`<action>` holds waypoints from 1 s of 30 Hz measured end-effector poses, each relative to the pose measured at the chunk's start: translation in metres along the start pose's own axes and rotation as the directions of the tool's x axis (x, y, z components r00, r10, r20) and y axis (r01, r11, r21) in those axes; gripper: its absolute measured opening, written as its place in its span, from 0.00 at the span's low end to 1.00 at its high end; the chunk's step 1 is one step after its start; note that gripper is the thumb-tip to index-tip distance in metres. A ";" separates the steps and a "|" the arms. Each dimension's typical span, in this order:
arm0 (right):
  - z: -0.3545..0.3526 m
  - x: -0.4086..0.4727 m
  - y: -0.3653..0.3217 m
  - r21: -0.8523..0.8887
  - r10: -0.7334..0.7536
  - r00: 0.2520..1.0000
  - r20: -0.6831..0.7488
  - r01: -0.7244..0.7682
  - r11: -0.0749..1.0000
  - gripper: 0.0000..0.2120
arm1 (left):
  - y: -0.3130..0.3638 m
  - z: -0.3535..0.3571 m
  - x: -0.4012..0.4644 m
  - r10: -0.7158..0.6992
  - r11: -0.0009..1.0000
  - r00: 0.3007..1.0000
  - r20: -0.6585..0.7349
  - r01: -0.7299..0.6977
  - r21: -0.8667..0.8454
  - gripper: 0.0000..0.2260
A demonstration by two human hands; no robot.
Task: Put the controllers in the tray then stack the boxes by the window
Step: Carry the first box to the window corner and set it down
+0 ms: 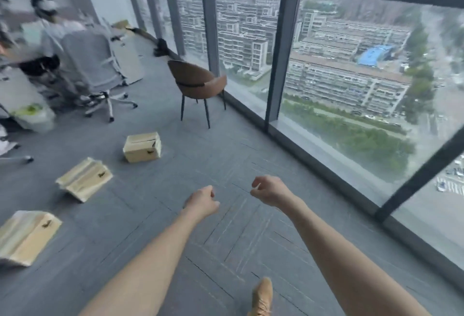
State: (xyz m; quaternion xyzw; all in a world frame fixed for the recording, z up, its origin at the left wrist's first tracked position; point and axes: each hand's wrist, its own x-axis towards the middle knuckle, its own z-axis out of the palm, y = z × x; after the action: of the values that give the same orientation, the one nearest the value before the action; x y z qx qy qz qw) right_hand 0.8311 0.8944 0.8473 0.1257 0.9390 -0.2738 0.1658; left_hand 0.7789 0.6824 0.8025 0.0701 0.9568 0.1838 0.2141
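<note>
A floor-to-ceiling window (pixel 351 69) fills the right side of the view over a city of apartment blocks, its dark frame meeting grey carpet (pixel 175 227). A grey office chair (pixel 93 69) stands well away from the window beside a blurred seated person (pixel 50 32), while a brown chair (pixel 198 84) sits just beside the glass. 3 tan cardboard boxes lie unstacked on the carpet, well apart from the window and from each other: the nearest box (pixel 25 235), the middle box (pixel 84 179) and the farthest box (pixel 142 146), which lies closest to the brown chair. Nearer the window than any box, 2 bare forearms reach forward; the left hand (pixel 202 201) and right hand (pixel 267 190) hover empty, fingers curled loosely inward. A tan shoe (pixel 262 297) shows below. No controllers or tray can be made out.
</note>
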 end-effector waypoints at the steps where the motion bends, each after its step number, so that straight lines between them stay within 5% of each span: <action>1: 0.002 0.025 -0.014 -0.007 -0.030 0.999 0.023 0.031 1.000 0.15 | -0.012 -0.011 0.015 -0.035 0.999 0.999 -0.009 0.034 -0.016 0.16; 10: -0.009 0.240 -0.125 -0.035 -0.227 0.962 0.150 0.235 0.971 0.14 | -0.076 -0.099 0.155 -0.287 0.954 0.954 -0.081 0.278 -0.112 0.14; 19: -0.008 0.410 -0.251 -0.079 -0.309 0.921 0.236 0.336 0.939 0.12 | -0.150 -0.187 0.289 -0.400 0.899 0.911 -0.099 0.369 -0.236 0.15; 30: 0.053 0.623 -0.441 -0.107 -0.227 0.939 0.258 0.261 0.960 0.13 | -0.345 -0.324 0.489 -0.432 0.877 0.894 -0.120 0.385 -0.286 0.13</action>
State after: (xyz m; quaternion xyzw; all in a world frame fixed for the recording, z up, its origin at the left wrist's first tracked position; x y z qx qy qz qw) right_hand 0.1307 0.5944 0.7769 -0.0380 0.9367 -0.2394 0.2526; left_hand 0.1791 0.3642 0.7550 -0.1793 0.9335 0.2612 0.1678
